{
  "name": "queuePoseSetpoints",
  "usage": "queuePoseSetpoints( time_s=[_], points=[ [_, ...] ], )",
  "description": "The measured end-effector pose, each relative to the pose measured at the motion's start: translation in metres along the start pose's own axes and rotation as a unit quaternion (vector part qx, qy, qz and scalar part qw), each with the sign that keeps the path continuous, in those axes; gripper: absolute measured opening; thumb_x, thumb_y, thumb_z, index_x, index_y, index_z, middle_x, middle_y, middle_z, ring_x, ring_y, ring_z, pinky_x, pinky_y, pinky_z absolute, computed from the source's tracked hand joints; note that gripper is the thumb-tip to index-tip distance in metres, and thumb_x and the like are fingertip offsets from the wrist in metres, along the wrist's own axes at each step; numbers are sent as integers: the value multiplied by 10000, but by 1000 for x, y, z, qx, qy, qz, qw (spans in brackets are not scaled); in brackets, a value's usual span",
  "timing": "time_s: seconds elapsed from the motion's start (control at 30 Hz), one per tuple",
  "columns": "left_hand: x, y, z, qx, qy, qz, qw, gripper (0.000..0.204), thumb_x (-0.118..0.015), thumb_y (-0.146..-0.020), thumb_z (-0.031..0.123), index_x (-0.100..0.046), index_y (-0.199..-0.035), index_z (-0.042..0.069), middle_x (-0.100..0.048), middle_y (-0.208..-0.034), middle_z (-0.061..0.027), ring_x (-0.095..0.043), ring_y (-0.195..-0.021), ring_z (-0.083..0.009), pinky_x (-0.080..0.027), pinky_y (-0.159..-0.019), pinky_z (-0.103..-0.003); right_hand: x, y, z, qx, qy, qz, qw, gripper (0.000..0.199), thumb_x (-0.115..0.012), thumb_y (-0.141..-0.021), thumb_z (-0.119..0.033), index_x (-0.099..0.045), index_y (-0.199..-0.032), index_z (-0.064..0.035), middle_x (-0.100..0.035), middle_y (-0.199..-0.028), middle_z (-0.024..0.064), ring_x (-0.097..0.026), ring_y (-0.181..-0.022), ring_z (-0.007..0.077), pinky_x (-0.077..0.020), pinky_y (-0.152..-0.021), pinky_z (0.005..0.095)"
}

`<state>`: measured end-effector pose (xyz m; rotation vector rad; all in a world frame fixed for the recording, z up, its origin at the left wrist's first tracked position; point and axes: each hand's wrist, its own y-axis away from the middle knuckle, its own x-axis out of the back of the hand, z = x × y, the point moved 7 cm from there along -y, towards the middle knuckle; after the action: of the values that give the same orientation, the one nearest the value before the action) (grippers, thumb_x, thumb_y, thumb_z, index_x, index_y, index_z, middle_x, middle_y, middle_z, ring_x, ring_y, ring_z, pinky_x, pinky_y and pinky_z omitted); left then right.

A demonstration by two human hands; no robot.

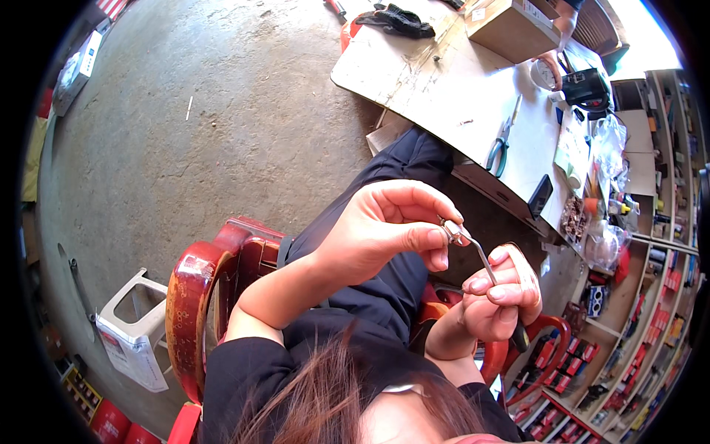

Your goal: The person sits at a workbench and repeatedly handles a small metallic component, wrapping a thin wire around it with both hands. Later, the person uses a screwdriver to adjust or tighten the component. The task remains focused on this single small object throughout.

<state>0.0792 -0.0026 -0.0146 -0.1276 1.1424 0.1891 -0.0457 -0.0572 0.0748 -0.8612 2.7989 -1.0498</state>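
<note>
Over my lap, my left hand (407, 229) is closed in a pinch, thumb against fingers. Between those fingertips sits a small shiny metal part (454, 233); its exact kind is too small to make out. My right hand (503, 292) grips a thin metal-shafted hand tool (484, 260), and a dark handle end shows below the palm. The shaft slants up to the left, its tip meeting the metal part. My fingers hide the middle of the tool.
A white-topped table (414, 66) stands ahead, bearing pliers (500, 148), a phone (541, 196), a black glove (396, 21) and a cardboard box (510, 29). Another person's hand (551, 63) is at its far side. Stocked shelves (629, 333) line the right; a plastic stool (137, 311) is left.
</note>
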Motion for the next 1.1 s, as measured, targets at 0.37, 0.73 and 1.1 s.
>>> queuePoseSetpoints(
  time_s=[0.37, 0.73, 1.1],
  points=[
    [-1, 1, 0, 15, 2, 8, 1000, 212, -709, -833, 40, -624, -1015, -29, -674, -932, -173, -641, -644, -173, -537, -592, -262, -1, 0, 1, 6, 17, 13, 1000, 497, -500, -928, -553, -611, -695, -128, -666, -600, 51, -622, -528, 138, -479, -655, 300],
    [0, 2, 0, 7, 2, 6, 1000, 221, -713, -836, 57, -623, -1016, -34, -667, -930, -168, -637, -652, -172, -534, -594, -261, -2, 0, 4, 9, -18, 5, 1000, 441, -517, -955, -470, -608, -702, -121, -656, -581, 52, -603, -495, 132, -473, -648, 288],
    [0, 2, -1, 16, 13, 5, 1000, 204, -689, -865, 69, -593, -1020, -20, -664, -938, -164, -633, -661, -166, -526, -594, -259, -3, -1, 2, -2, -12, 5, 1000, 532, -455, -924, -587, -589, -679, -134, -642, -561, 34, -586, -485, 122, -474, -642, 287]
  ],
)
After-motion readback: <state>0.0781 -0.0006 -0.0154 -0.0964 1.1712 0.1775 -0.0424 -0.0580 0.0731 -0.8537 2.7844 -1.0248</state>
